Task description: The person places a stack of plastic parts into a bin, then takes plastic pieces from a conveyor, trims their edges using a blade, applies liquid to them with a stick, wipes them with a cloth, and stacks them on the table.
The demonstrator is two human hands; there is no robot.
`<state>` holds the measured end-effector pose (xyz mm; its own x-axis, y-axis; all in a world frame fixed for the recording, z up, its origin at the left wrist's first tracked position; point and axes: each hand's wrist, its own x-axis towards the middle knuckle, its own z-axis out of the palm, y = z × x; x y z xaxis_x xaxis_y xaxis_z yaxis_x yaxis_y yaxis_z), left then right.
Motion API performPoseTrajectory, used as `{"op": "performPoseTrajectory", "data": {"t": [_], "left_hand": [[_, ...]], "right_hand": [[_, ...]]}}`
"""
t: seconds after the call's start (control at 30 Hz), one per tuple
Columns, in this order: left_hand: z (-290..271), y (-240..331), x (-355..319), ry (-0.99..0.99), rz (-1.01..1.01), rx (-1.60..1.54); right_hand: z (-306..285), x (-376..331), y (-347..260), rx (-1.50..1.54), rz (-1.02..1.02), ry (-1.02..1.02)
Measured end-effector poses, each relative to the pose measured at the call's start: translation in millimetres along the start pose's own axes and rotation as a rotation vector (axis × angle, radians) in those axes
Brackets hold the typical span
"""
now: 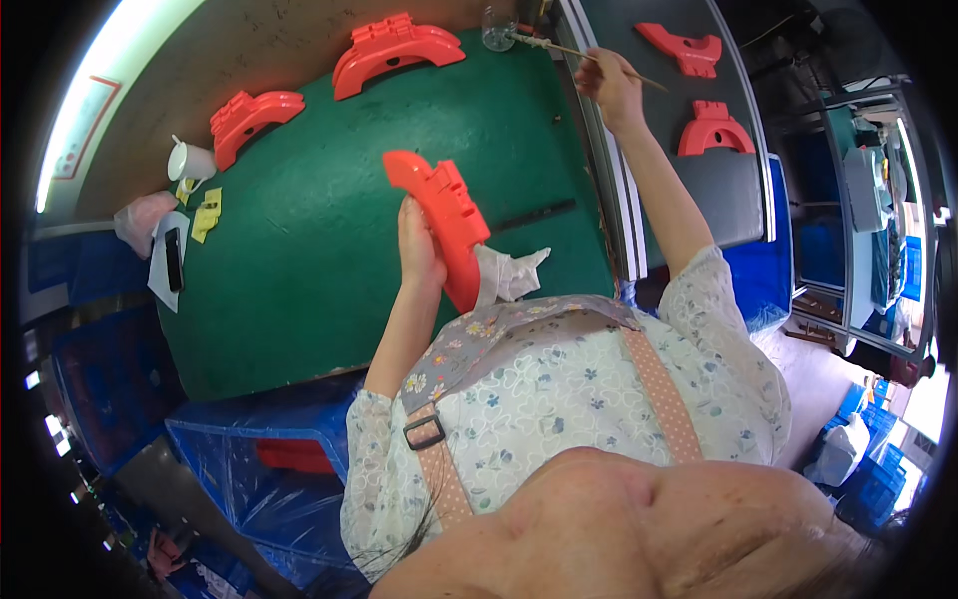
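Note:
My left hand (pixel 420 250) grips a curved, arch-shaped red plastic part (pixel 447 215) with raised blocks along its outer side. The part is held at a slant above the green tabletop, close to my body. Beside its lower end is a crumpled whitish cloth or tissue (pixel 512 275). Out to the right, over the table's metal-edged side, the fingers of my right hand (pixel 611 88) pinch a thin wooden stick (pixel 571 50). Its far end, with something pale around it, is by a clear jar (pixel 498 35); whether it touches the jar, I cannot tell.
Red arched parts (pixel 397 52) stand along the green table's (pixel 299 200) back edge; others (pixel 715 132) lie on the dark belt (pixel 720 195) at right. A black strip (pixel 536 215), white cup (pixel 192 162) and black phone (pixel 174 260) lie around. A blue crate (pixel 225 434) is below left.

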<state>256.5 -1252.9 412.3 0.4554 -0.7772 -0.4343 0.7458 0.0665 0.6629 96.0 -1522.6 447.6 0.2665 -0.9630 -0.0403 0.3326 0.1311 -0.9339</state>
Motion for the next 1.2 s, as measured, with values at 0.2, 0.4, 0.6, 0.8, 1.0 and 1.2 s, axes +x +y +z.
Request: {"op": "performPoseTrajectory", "data": {"t": [0.2,0.4,0.6,0.8,1.0,1.2], "left_hand": [[-20,14,6,0.056,0.134,0.012],[-40,21,10,0.13,0.163,-0.054],[-36,22,16,0.216,0.129,-0.074],[-46,8,10,0.252,0.168,-0.03],[-61,5,-15,0.27,0.25,0.009],[-44,-3,-31,0.273,0.345,0.116]], "right_hand": [[40,82,20,-0.362,-0.125,-0.011],[38,70,31,-0.735,0.015,-0.288],[-5,-141,73,-1.35,-0.176,-1.268],[-6,-210,114,-1.284,-0.34,-1.202],[-21,-186,106,-1.074,0.288,-0.811],[35,-159,39,-0.751,0.089,-0.772]]}}
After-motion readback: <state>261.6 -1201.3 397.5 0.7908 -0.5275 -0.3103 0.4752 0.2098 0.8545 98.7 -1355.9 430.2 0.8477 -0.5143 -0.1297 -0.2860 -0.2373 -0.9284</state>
